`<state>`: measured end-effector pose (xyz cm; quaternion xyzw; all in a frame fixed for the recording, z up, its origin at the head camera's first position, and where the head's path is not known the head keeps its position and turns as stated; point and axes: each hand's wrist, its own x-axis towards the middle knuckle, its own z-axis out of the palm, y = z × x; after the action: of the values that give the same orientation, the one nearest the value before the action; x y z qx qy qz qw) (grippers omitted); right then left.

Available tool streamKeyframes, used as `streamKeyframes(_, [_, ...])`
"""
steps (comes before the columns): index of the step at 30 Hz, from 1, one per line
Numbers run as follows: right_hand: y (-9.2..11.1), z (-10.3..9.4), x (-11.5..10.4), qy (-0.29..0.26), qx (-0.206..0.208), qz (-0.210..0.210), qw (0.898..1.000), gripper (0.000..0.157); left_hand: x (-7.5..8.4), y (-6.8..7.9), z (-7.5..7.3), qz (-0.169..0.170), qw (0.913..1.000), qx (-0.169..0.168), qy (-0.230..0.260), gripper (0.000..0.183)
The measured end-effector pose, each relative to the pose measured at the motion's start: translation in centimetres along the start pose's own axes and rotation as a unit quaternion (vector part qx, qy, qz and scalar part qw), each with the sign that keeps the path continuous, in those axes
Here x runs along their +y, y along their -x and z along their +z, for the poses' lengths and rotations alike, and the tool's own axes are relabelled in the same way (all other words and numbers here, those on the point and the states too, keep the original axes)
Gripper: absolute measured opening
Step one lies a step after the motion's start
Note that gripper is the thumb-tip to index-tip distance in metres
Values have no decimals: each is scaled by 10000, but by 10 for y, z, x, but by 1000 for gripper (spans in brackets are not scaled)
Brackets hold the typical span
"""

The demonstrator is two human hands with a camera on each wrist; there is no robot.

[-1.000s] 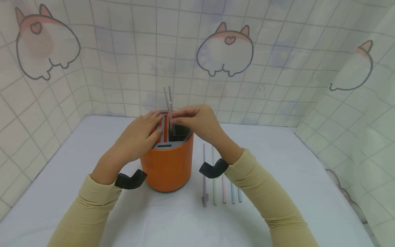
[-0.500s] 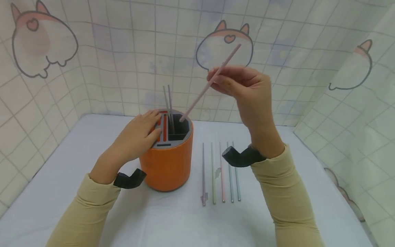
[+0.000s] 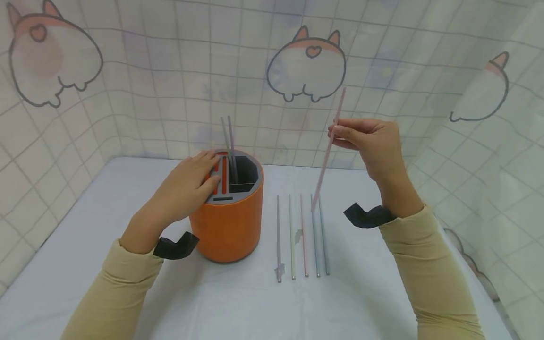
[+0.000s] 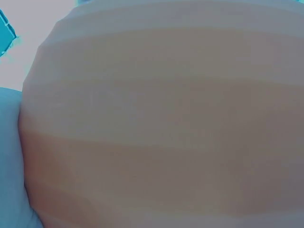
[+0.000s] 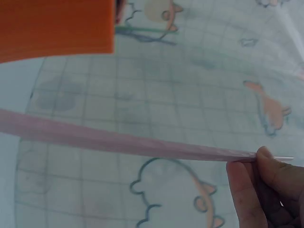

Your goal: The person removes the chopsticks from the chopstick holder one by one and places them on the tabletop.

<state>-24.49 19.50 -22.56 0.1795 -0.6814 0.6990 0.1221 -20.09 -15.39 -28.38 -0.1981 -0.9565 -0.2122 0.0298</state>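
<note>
While the left hand lay with relaxed fingers across the top of the orange holder, the right hand pinched a pink stick aloft, its lower end near the row of 5 sticks. The step seemed to be unloading; the next move probably called for lowering it alongside that row. About 0.5 s earlier its tip was at the holder's mouth; 2 upright sticks stayed inside.
</note>
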Motion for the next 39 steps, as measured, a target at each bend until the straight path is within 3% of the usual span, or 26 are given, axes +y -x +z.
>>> streamKeyframes(3, [1,-20,26,767,70,786,9939,18,1,-1,0,3,10000,-27,4,57])
streamKeyframes(7, [5,-43,66,1560,-153,1782,9714,37,2,-1,0,-26,10000,-57,-20,57])
streamKeyframes(12, [14,-61,111,1849,-529,2772,9414,44,2,0,1,-48,10000,-47,-8,57])
streamKeyframes(16, [22,-70,135,2010,-626,3241,9223,44,2,0,1,-57,10000,-38,26,56])
streamKeyframes(20, [28,-77,152,1918,-616,3550,9129,48,2,0,1,-84,10000,-45,-8,56])
streamKeyframes(31, [36,-81,184,1512,-505,3961,9043,48,1,-1,1,-82,9999,-68,-63,57])
streamKeyframes(36, [39,-81,197,2013,-484,3873,8984,44,1,-2,1,-83,9999,-72,-67,57])
streamKeyframes(39, [40,-81,203,2548,-441,3777,8891,41,1,-1,1,-89,9999,-67,-64,57])
